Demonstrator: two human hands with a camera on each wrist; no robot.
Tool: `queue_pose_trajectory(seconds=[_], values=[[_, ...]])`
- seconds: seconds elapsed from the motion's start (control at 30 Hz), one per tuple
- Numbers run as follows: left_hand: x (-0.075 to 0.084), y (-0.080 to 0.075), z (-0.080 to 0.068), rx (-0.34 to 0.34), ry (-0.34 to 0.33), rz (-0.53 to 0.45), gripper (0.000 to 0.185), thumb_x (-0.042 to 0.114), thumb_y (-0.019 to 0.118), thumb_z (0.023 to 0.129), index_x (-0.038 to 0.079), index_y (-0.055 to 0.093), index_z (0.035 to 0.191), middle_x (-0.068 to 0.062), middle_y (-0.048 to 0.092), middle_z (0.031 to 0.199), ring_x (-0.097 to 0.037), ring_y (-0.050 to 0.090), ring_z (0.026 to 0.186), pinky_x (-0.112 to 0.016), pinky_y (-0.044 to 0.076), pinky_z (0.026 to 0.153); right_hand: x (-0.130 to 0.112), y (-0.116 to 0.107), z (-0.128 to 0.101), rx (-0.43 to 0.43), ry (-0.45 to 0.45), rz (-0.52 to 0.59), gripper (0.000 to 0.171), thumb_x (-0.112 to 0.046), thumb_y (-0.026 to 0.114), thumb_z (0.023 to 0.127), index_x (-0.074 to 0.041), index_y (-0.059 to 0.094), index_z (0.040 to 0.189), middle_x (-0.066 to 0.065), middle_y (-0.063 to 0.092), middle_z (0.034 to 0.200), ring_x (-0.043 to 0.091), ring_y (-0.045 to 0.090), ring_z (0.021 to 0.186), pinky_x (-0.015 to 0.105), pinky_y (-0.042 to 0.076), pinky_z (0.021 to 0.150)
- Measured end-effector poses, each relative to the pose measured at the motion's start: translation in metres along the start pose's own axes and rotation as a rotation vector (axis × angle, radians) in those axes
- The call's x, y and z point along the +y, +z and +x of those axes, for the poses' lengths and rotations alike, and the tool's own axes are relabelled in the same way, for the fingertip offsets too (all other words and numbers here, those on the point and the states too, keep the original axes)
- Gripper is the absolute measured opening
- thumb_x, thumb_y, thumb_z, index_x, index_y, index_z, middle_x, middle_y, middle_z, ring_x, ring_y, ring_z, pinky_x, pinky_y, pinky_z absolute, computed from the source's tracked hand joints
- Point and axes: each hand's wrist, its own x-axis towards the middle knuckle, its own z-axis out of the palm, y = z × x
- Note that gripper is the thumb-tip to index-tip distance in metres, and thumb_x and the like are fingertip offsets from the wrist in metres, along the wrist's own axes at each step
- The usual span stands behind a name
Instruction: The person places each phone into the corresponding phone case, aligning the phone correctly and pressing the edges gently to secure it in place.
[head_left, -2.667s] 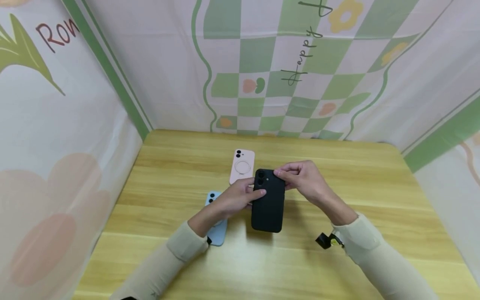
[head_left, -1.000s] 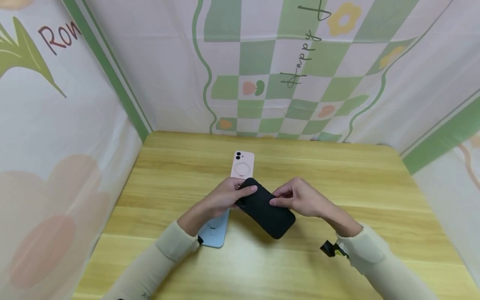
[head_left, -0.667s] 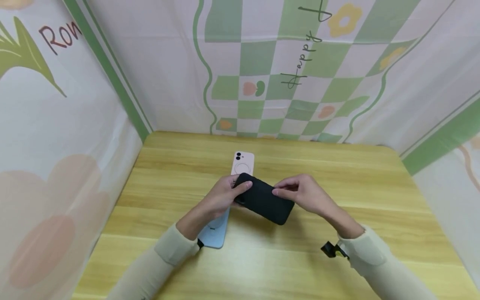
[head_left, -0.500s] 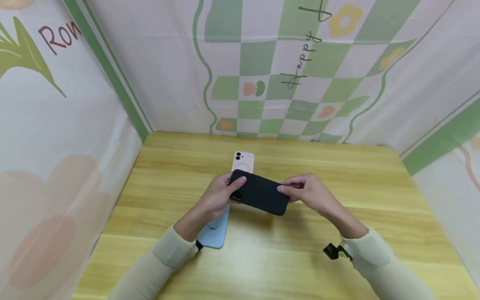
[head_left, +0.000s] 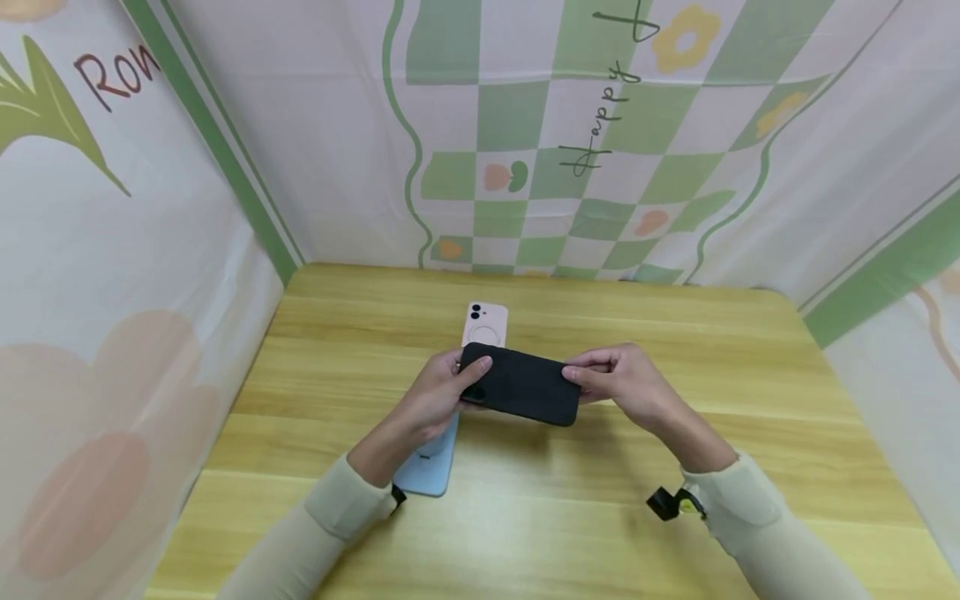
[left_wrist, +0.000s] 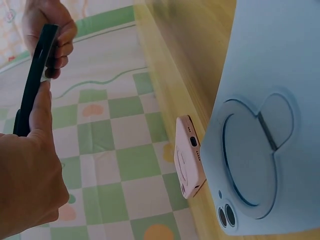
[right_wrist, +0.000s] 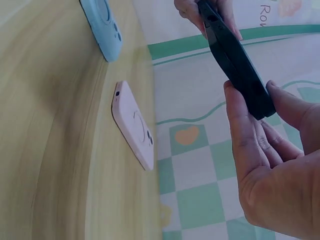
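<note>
A black phone in a black case (head_left: pixel 525 385) is held above the table, lying nearly sideways with its camera end to the left. My left hand (head_left: pixel 431 396) grips that camera end, thumb on the back and fingers beneath. At the other end my right hand (head_left: pixel 626 379) pinches the short edge between thumb and fingers. In the right wrist view, a long gap runs along the side of the black case (right_wrist: pixel 237 60), between two dark layers. A blue phone (head_left: pixel 429 467) lies partly hidden under my left wrist. Behind the black one lies a pink phone (head_left: pixel 487 321), its lower part covered.
The wooden table (head_left: pixel 675 467) extends around the hands. A patterned cloth (head_left: pixel 502 125) hangs at its back, with more cloth on both sides. The blue phone (left_wrist: pixel 260 150) is close to the left wrist camera, with the pink phone (left_wrist: pixel 189 155) beyond it.
The black phone has turned from upright to nearly sideways, its camera end swinging left in my left hand. My right hand has shifted from the camera end along the edge to the opposite end.
</note>
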Motion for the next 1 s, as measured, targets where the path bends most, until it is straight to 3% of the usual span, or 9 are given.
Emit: queue_pose_trajectory(seconds=[0.27,0.57,0.77,1.0], values=[[-0.001,0.000,0.000,-0.029,0.012,-0.012,0.042,0.015,0.049,0.114,-0.006,0.048,0.150,-0.025,0.065,0.139,-0.030,0.070,0.121,-0.038,0.061,0.098,0.000,-0.002,0.000,-0.002,-0.045,0.038,0.035,-0.010,0.071,0.103,0.019,0.067,0.123,0.006,0.080,0.092,0.020,0.078,0.080,0.041,0.067,0.080],[-0.006,-0.001,-0.001,-0.040,0.011,-0.014,0.040,0.013,0.049,0.114,-0.007,0.048,0.149,-0.025,0.066,0.138,-0.025,0.072,0.117,-0.032,0.063,0.092,0.006,-0.001,-0.001,-0.014,-0.098,0.061,0.031,-0.006,0.068,0.104,0.021,0.068,0.119,0.004,0.081,0.091,0.018,0.077,0.080,0.035,0.067,0.074],[-0.006,0.000,-0.003,-0.065,-0.006,-0.060,0.043,0.011,0.047,0.114,-0.008,0.043,0.153,-0.026,0.059,0.146,-0.031,0.065,0.129,-0.035,0.060,0.099,0.010,0.002,-0.001,-0.005,-0.125,0.074,0.029,-0.004,0.067,0.104,0.023,0.067,0.117,0.005,0.081,0.091,0.018,0.077,0.080,0.034,0.067,0.071],[-0.002,-0.003,-0.005,-0.075,-0.028,-0.088,0.043,0.011,0.049,0.114,-0.007,0.043,0.153,-0.026,0.058,0.147,-0.030,0.067,0.127,-0.035,0.060,0.099,0.004,0.002,0.000,-0.001,-0.073,0.078,0.031,-0.009,0.070,0.103,0.019,0.069,0.117,0.006,0.080,0.094,0.018,0.077,0.081,0.034,0.067,0.075]])
